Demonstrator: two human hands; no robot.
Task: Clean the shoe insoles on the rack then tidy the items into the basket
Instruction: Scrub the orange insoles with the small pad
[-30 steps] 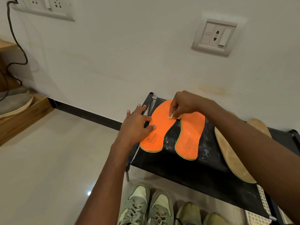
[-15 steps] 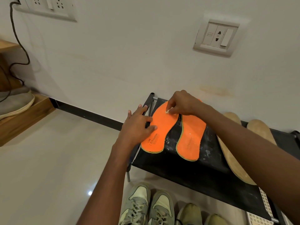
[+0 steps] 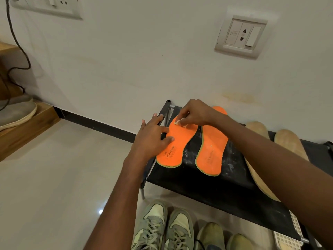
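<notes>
Orange insole (image 3: 177, 141), rack (image 3: 225, 186) top, left end: your left hand (image 3: 151, 139) flat, pinning it; right hand (image 3: 193, 114) pinching small white wipe (image 3: 181, 122); rub toe-to-heel, keep pinned

Matt orange foam insoles (image 3: 177, 141) lie on dusty black cloth rack (image 3: 207, 184); floor (image 3: 54, 186) glossy.

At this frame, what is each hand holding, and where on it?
The right hand pinches a small pale wipe by its top, pressing it on the left orange insole. The left hand holds nothing; its straight fingers rest on that insole's edge.
</notes>
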